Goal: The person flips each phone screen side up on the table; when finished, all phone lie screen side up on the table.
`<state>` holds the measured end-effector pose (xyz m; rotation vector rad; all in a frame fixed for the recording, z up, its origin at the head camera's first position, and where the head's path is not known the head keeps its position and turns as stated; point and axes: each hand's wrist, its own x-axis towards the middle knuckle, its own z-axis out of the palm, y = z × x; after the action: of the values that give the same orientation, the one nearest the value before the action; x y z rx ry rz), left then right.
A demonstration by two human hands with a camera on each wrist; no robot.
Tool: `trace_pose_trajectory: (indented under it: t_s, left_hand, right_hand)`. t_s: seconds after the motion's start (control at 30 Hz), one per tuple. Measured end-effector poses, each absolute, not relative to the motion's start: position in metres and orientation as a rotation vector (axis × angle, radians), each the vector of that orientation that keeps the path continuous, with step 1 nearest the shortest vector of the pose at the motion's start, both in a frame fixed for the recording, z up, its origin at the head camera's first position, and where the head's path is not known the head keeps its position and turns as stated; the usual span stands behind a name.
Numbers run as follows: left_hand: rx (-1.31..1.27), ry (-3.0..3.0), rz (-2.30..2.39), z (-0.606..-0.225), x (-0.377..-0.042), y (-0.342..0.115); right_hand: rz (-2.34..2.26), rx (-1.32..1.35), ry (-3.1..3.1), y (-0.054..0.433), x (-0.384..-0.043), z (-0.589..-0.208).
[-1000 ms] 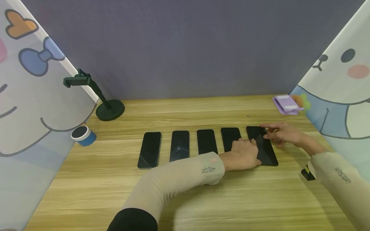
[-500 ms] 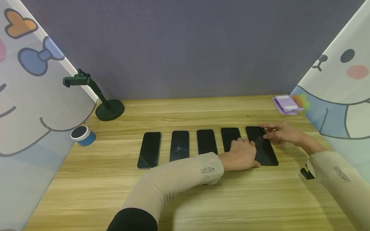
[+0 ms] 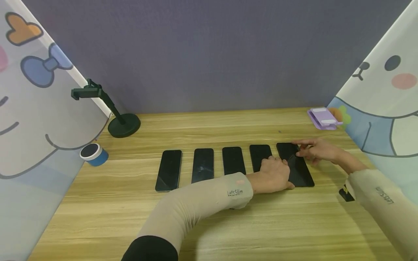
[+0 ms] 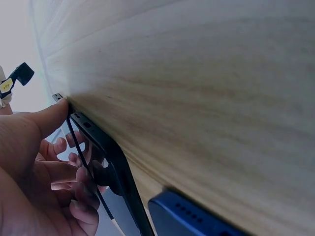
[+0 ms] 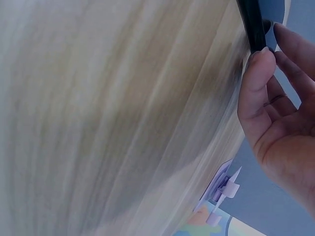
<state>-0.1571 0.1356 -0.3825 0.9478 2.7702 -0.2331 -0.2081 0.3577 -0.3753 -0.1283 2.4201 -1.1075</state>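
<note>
Several dark phones lie in a row on the wooden table, screens up. At the right end is the largest phone [image 3: 300, 170], with a hand on either side. My left hand [image 3: 272, 174] reaches across and holds its left edge, thumb [image 4: 54, 115] at the lower corner. That hand partly covers the neighbouring phone [image 3: 259, 152]; its fingers are reflected in dark glass in the left wrist view. My right hand [image 3: 318, 150] pinches the upper right corner of the largest phone, index finger along the top edge, thumb [image 5: 261, 61] against the side.
A dark green stand [image 3: 124, 125] and a blue-and-white tub [image 3: 94, 154] stand at the left. A purple folding holder [image 3: 323, 117] lies at the back right. A small black object [image 3: 346, 194] shows beside the right sleeve. A grey panel [image 3: 209, 54] closes off the back.
The top end of the largest phone has shifted slightly left, and my right hand with it. My left hand has drawn slightly left. The other phones have stayed in place.
</note>
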Motion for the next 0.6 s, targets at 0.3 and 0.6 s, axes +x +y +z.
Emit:
trace_pose_trajectory:
  t_s: [0.3,0.6]
  left_hand:
    - [0.927,2.761,-0.259,-0.3802,-0.1566,0.1376]
    - [0.939,2.762,-0.243,-0.3810,-0.1550,0.1396]
  right_hand:
    - [-1.071,-0.142,2.431,0.3570,-0.2089,-0.3722]
    - [-1.032,-0.155,2.454,0.3535,-0.2085,-0.3689]
